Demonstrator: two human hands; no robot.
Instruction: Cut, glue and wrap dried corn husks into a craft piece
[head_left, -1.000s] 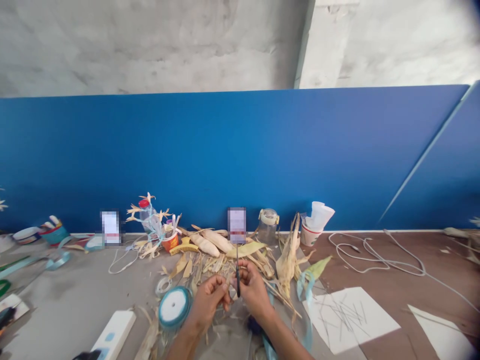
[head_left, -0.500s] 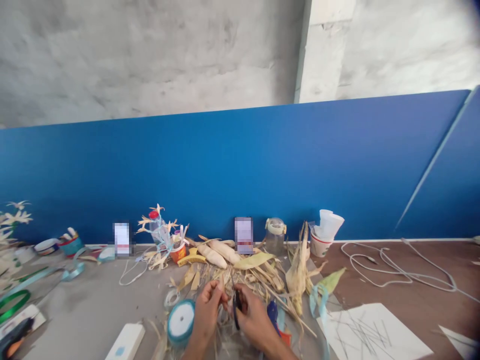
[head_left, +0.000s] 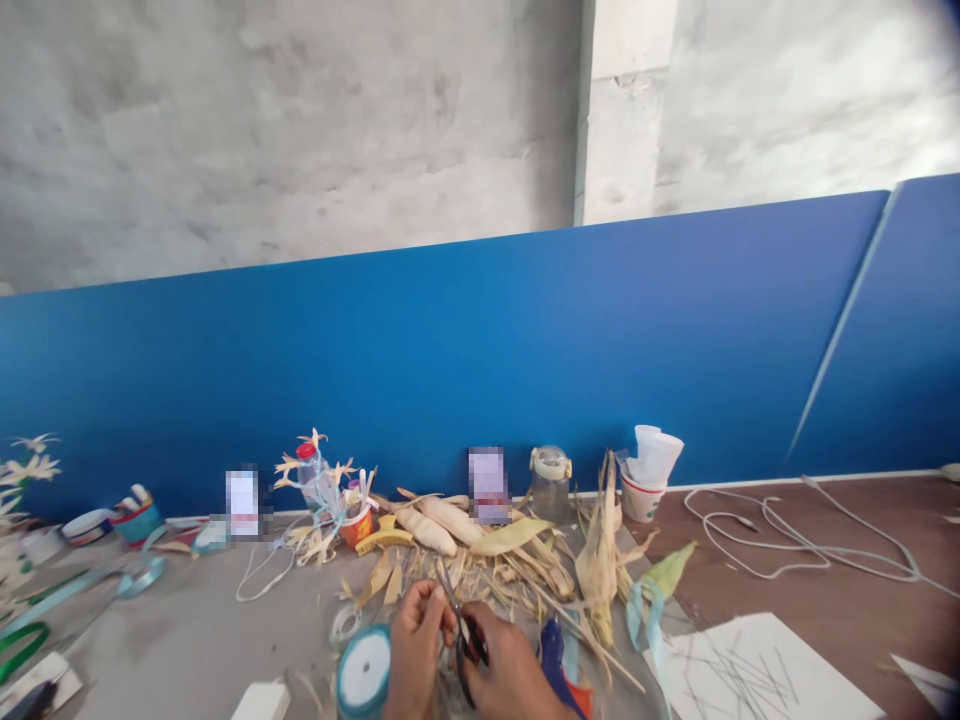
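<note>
Right hand (head_left: 511,660): The grip is closed round black-handled scissors (head_left: 465,645), blades angled up and away; how far apart the blades stand cannot be told.
Left hand (head_left: 418,632): Thumb and fingertips meet in a tight pinch just beside the scissors; whatever sits between them is too small to make out.
Step in hand: A close trim at the left fingertips, by all appearances.
Next cut: It calls, on this view, for a steady pinch and a short bite clear of the skin.
Counter (head_left: 187,620): A ribbon spool (head_left: 364,668) lies just beside the left hand, a blue-and-red tool (head_left: 553,662) near the right; farther right, a white sheet (head_left: 817,690) bears thin dark rods (head_left: 763,672).
Husks: Dry scraps (head_left: 480,577) litter the space beyond the fingers, with pale whole husks (head_left: 424,528) behind.
Backdrop: A phone (head_left: 487,485) and a lidded jar (head_left: 551,490) stand before a blue partition (head_left: 450,360).
</note>
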